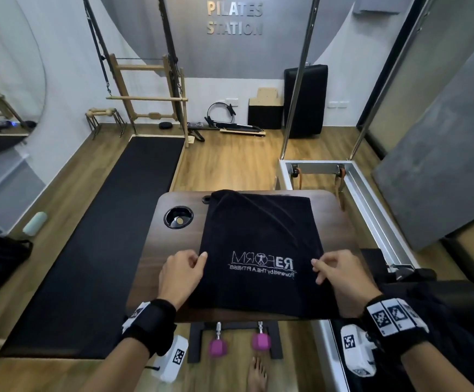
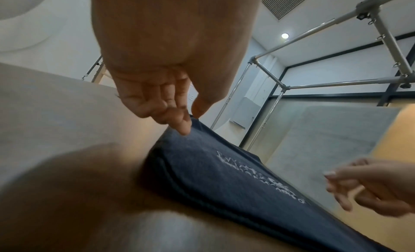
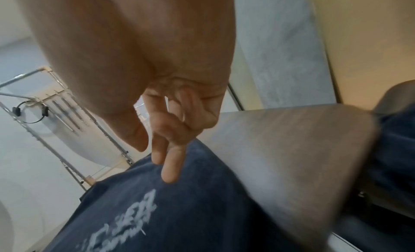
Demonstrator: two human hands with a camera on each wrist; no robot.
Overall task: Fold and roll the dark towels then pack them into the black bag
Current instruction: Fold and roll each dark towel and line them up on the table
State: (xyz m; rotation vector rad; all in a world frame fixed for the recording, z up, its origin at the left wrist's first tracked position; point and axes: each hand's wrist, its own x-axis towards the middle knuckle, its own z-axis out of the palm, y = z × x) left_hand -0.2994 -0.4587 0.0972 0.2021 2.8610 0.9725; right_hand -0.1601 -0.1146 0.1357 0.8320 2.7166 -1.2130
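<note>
Wood table, flat dark towel

Pilates studio: wall sign, reformer frame, floor mat.

Matt terry-cloth towel on glossy wood-grain tbl.

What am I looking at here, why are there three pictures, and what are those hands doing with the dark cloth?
No machine here: a person wears three cameras. The big picture comes from the head, looking down; the other two come from each wrist, looking along the fingers. A dark towel with pale lettering lies on a small wooden table. The left hand pinches the towel's left edge between thumb and finger, a grip seen close up in the left wrist picture. The right hand has its fingers on the right edge; whether it pinches is unclear. Two pink dumbbells lie on the floor below.
</note>
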